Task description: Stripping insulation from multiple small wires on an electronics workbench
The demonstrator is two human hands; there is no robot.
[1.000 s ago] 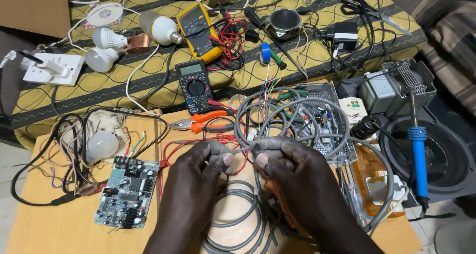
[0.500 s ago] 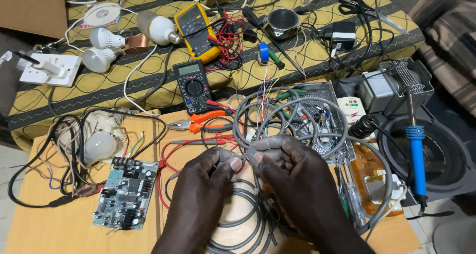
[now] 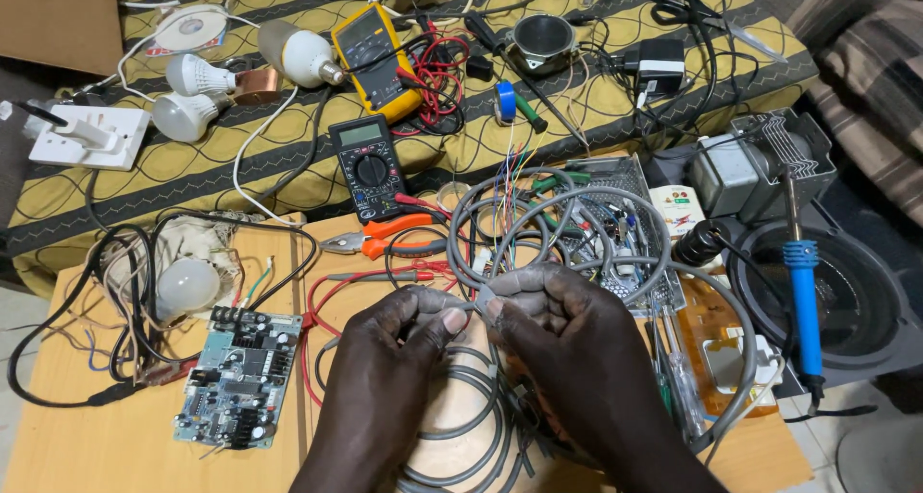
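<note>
My left hand and my right hand meet over a wooden board, both pinching the same grey cable between thumb and fingertips. The cable loops in several coils behind my fingers and more coils lie under my wrists. Thin coloured wires stick out of one cable end farther back. Orange-handled pliers lie just beyond my left hand, beside red test leads.
A green circuit board and a bulb among black wires sit at left. Two multimeters, black and yellow, lie on the patterned cloth with bulbs. A blue soldering iron rests at right by a transformer.
My hands have stayed together on the grey cable, the fingers shifting slightly along it. Nothing else on the table has moved.
</note>
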